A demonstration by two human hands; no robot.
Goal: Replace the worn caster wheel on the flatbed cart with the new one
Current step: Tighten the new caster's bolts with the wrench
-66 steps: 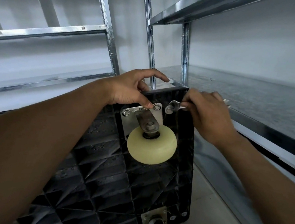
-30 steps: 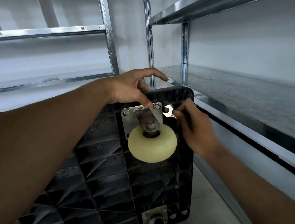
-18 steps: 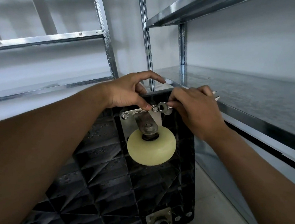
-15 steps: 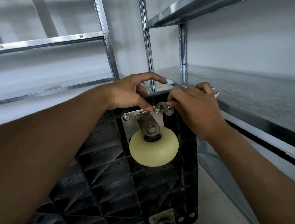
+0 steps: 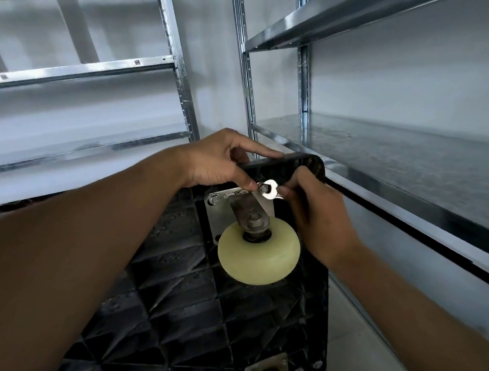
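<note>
Head view: the left hand (image 5: 218, 162) grips the upper edge of the black ribbed plastic flatbed cart (image 5: 196, 314), which stands on edge with its underside toward the camera. The fingers curl over the rim and the thumb tip rests on the silver steel mounting plate (image 5: 220, 212). The cream-coloured caster wheel (image 5: 258, 253) hangs from that plate, below and between the two hands. At the plate's upper right corner sits the hex bolt (image 5: 263, 188), just beside the left thumb. The silver open-end wrench (image 5: 272, 193) is seated on this bolt. Its long axis runs from the bolt rightward and slightly downward into the right hand (image 5: 320, 215), whose fingers pinch the handle. The hands are near each other but apart, with the bolt between them. Judged from this layout, the right hand does the turning and the left steadies the cart. The next stroke requires swinging the handle about the bolt, clear of the left thumb.
</note>
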